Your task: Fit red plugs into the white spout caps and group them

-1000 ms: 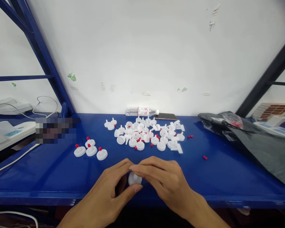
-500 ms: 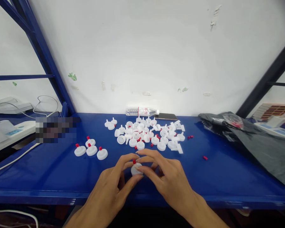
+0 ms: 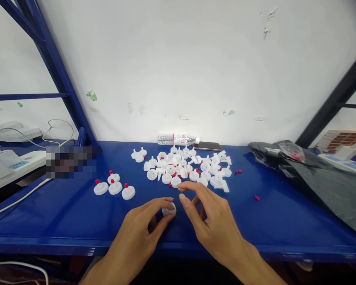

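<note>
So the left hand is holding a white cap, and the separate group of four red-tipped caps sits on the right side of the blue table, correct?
Not quite: the head view shows the four red-tipped caps on the left side of the blue table. The left hand is holding a white cap.

On the near part of the desk (image 3: 77,217), the left hand (image 3: 140,227) has a red-tipped cap (image 3: 167,211) in its grip; just right, the right hand (image 3: 216,215) holds finger and thumb apart. Four red-tipped caps (image 3: 115,188) stand left. Farther off lie a white heap (image 3: 183,172), a bottle (image 3: 180,139) and, right, a dark bag (image 3: 317,182).
</note>
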`<state>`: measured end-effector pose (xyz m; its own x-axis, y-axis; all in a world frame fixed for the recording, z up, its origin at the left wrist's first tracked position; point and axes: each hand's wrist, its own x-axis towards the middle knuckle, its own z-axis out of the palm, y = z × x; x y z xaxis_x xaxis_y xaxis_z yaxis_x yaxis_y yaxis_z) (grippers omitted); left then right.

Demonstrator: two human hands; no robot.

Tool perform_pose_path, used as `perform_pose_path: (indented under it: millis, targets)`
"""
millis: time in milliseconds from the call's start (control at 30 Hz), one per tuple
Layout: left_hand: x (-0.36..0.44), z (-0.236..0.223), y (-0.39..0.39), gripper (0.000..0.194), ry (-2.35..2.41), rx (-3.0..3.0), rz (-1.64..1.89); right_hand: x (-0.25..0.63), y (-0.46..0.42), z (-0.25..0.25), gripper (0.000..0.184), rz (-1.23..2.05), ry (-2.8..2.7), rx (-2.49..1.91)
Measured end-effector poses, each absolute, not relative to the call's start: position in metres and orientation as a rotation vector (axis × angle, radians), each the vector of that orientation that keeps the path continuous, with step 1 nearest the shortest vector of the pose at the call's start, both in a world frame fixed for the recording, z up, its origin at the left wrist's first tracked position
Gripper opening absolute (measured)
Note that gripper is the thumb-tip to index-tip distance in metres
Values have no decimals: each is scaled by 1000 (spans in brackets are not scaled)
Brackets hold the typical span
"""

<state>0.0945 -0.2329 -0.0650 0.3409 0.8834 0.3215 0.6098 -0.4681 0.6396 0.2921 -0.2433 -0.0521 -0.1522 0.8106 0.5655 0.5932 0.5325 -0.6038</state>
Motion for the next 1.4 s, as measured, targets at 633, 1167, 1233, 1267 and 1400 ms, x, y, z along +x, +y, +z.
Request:
perform_pose_path:
  millis: [633, 1167, 1233, 1267, 1400]
  targets:
    - [84, -75, -225, 24, 1517, 2548, 1078, 292, -243, -52, 21, 307, -1877, -1174]
    - [18, -29, -202, 25, 2303, 2284, 569, 292, -227, -65, 55, -270, -2237, -1467]
    - [18, -28, -200, 24, 2301, 2243, 559, 292, -225, -65, 55, -244, -2313, -1451]
    - [18, -28, -200, 25, 2302, 2233, 553, 293, -225, -65, 55, -226, -2337, -1443]
    - [16, -30, -200, 31, 2277, 2261, 616, 294, -227, -65, 57, -175, -2351, -1412]
